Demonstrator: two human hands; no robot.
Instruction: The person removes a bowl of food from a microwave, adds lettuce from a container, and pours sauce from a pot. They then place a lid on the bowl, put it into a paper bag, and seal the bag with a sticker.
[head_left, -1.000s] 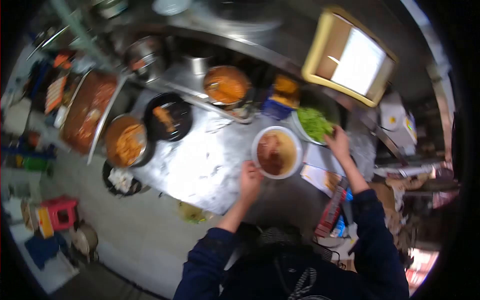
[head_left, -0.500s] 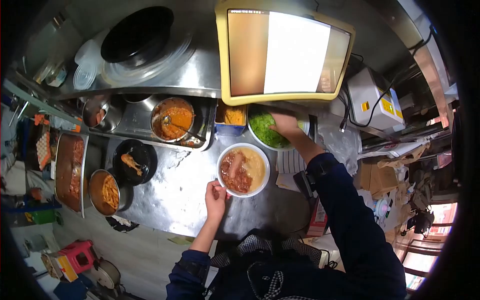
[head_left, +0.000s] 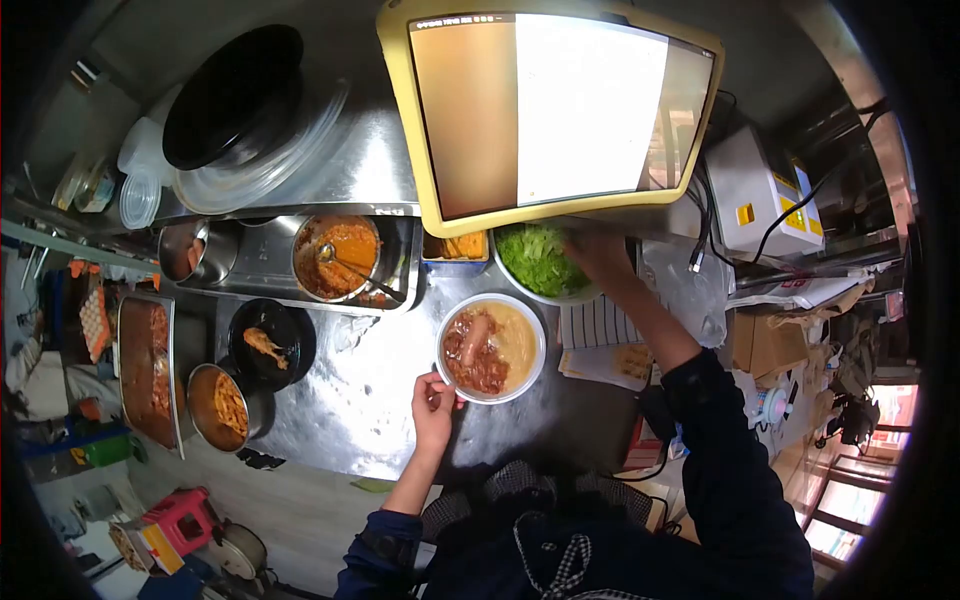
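A white round bowl (head_left: 491, 348) with noodles, red-brown minced topping and a sausage stands on the steel counter. At its lower left rim is my left hand (head_left: 433, 405), fingers curled together against the edge. Chopped green vegetables (head_left: 538, 258) fill another round container behind it, partly under the yellow-framed tablet. My right hand (head_left: 597, 252) reaches over the right side of these greens; its fingers are in shadow and hard to make out. Beside the greens, a blue-sided box (head_left: 456, 250) holds shredded orange food.
A pot of orange-red sauce with a ladle (head_left: 337, 258) sits back left. Further left are a black dish with a drumstick (head_left: 265, 345), a steel bowl (head_left: 217, 407) and a long meat tray (head_left: 148, 375). The tablet (head_left: 560, 110) overhangs the back; striped cloth (head_left: 598, 322) lies right.
The camera view has shifted, and the tablet looks larger and nearer. My right hand has moved right over the greens and now appears darker. My left hand stays at the bowl's rim.
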